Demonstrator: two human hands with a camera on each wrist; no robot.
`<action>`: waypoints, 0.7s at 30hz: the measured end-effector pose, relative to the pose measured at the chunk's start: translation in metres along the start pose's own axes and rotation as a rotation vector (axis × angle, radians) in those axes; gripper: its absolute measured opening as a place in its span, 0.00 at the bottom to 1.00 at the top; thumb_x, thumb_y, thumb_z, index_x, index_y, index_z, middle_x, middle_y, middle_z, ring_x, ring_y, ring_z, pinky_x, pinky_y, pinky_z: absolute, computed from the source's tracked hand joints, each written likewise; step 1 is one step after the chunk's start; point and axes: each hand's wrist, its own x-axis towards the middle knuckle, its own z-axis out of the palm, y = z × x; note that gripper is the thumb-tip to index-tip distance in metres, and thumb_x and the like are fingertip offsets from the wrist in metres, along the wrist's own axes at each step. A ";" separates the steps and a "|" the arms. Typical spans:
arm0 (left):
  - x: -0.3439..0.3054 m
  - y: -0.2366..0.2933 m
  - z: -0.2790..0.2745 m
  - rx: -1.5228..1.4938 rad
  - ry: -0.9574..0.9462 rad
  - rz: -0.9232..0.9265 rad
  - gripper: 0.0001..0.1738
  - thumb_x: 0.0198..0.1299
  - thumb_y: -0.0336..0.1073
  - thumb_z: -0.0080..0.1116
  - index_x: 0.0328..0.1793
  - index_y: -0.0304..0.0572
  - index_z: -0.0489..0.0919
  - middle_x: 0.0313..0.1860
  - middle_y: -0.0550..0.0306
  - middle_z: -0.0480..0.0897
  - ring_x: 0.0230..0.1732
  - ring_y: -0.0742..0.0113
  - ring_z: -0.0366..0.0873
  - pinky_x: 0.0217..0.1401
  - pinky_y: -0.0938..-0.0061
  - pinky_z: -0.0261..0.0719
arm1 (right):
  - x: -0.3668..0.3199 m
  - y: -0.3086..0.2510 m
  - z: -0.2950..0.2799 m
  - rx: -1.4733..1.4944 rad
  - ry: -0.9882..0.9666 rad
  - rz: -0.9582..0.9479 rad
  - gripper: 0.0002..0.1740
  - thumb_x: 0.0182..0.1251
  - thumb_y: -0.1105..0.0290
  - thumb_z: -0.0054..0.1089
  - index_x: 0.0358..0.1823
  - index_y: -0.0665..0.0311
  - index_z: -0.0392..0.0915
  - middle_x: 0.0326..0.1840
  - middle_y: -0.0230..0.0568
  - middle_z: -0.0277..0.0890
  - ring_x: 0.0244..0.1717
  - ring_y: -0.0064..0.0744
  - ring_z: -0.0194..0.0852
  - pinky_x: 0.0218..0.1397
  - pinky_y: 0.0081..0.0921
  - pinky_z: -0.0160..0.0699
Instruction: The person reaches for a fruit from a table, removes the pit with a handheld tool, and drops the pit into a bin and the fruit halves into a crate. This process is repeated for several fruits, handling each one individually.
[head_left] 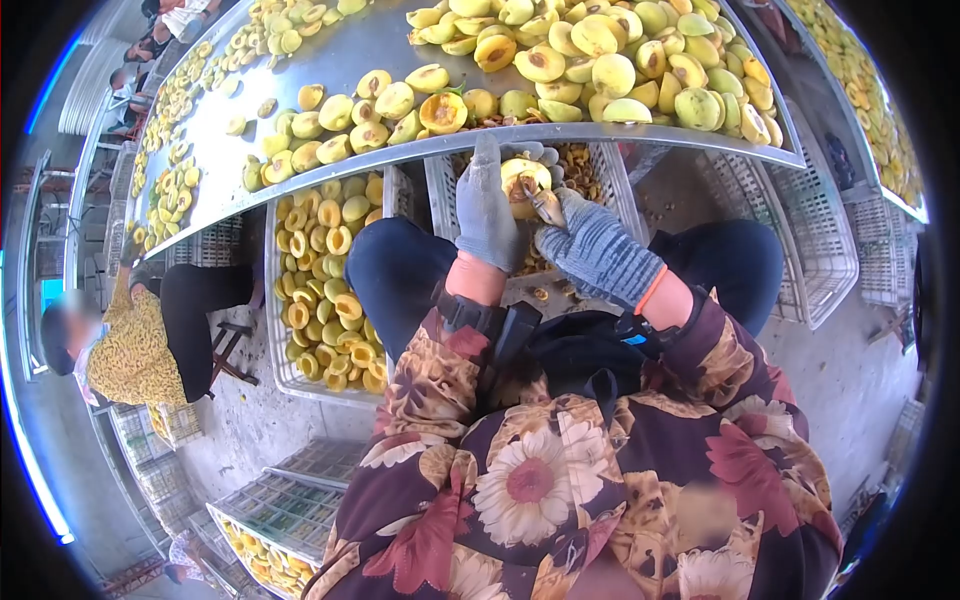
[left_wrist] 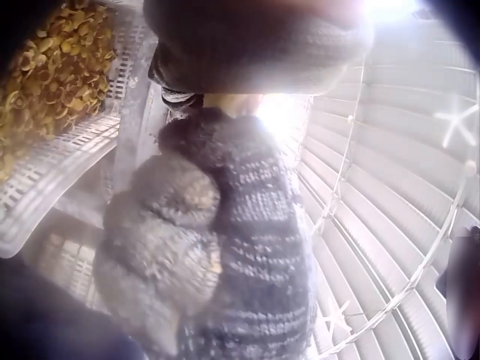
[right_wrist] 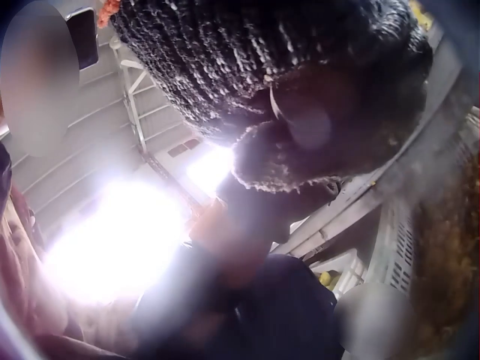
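Both hands wear grey knitted gloves and meet just below the near edge of the metal table. My left hand (head_left: 488,210) holds a yellow-green fruit half (head_left: 525,185), its cut brown-centred face showing. The gloved right hand (head_left: 600,245) grips a small metal tool (head_left: 548,207) whose tip is at the cut face; its handle is hidden in the fist. Below them stands a white crate (head_left: 625,205) with brownish fruit scraps. In the left wrist view the left glove (left_wrist: 247,225) covers the fruit; in the right wrist view the right glove (right_wrist: 300,97) is dark and hides the tool.
Many halved fruits (head_left: 600,70) are heaped on the metal table (head_left: 340,60). Left of my knees stands a crate of fruit halves (head_left: 330,270). White crates (head_left: 800,230) stand at the right. Another person (head_left: 130,340) sits at the far left. A crate (head_left: 280,500) lies behind on the left.
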 end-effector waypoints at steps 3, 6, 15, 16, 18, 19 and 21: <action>-0.003 0.004 0.007 -0.082 0.073 -0.065 0.28 0.72 0.56 0.34 0.50 0.34 0.71 0.44 0.42 0.81 0.41 0.56 0.81 0.46 0.66 0.82 | -0.004 -0.021 -0.022 0.376 -0.243 0.253 0.16 0.55 0.70 0.59 0.45 0.65 0.75 0.33 0.50 0.73 0.35 0.53 0.72 0.41 0.41 0.73; 0.002 -0.003 0.006 -0.041 0.124 0.100 0.27 0.70 0.54 0.42 0.42 0.33 0.75 0.35 0.47 0.82 0.35 0.58 0.82 0.40 0.66 0.84 | -0.005 -0.017 -0.022 0.586 -0.385 0.368 0.14 0.51 0.72 0.59 0.41 0.63 0.76 0.31 0.48 0.73 0.33 0.50 0.72 0.37 0.39 0.72; 0.004 0.010 -0.002 0.120 0.021 -0.097 0.29 0.69 0.55 0.43 0.38 0.30 0.76 0.32 0.44 0.82 0.28 0.56 0.83 0.29 0.68 0.84 | -0.011 -0.013 -0.026 0.740 -0.554 0.236 0.17 0.59 0.74 0.53 0.52 0.64 0.74 0.31 0.35 0.70 0.30 0.32 0.70 0.30 0.27 0.70; 0.004 0.010 -0.003 0.154 0.008 -0.068 0.30 0.69 0.56 0.43 0.38 0.30 0.76 0.33 0.42 0.82 0.28 0.54 0.82 0.29 0.67 0.84 | -0.014 -0.006 -0.026 0.907 -0.609 0.186 0.18 0.62 0.74 0.53 0.54 0.64 0.72 0.31 0.32 0.69 0.28 0.27 0.69 0.28 0.23 0.70; 0.006 0.002 0.000 0.146 0.036 0.077 0.30 0.69 0.57 0.42 0.39 0.31 0.76 0.34 0.42 0.82 0.30 0.55 0.83 0.31 0.67 0.83 | -0.014 0.002 -0.022 1.331 -0.729 0.267 0.17 0.66 0.71 0.51 0.56 0.64 0.71 0.29 0.27 0.67 0.24 0.19 0.66 0.22 0.16 0.66; 0.006 0.000 0.001 0.141 0.050 0.149 0.30 0.69 0.57 0.41 0.40 0.32 0.76 0.35 0.42 0.82 0.31 0.55 0.83 0.31 0.67 0.83 | -0.013 0.005 -0.019 1.586 -0.790 0.407 0.16 0.68 0.70 0.51 0.55 0.64 0.71 0.28 0.25 0.66 0.22 0.16 0.65 0.20 0.13 0.64; 0.006 0.005 0.001 0.096 -0.009 0.020 0.30 0.69 0.58 0.40 0.43 0.33 0.75 0.38 0.42 0.82 0.33 0.54 0.83 0.35 0.65 0.84 | -0.011 0.011 -0.014 1.847 -0.843 0.573 0.14 0.70 0.67 0.51 0.53 0.64 0.71 0.25 0.23 0.64 0.18 0.12 0.61 0.15 0.10 0.59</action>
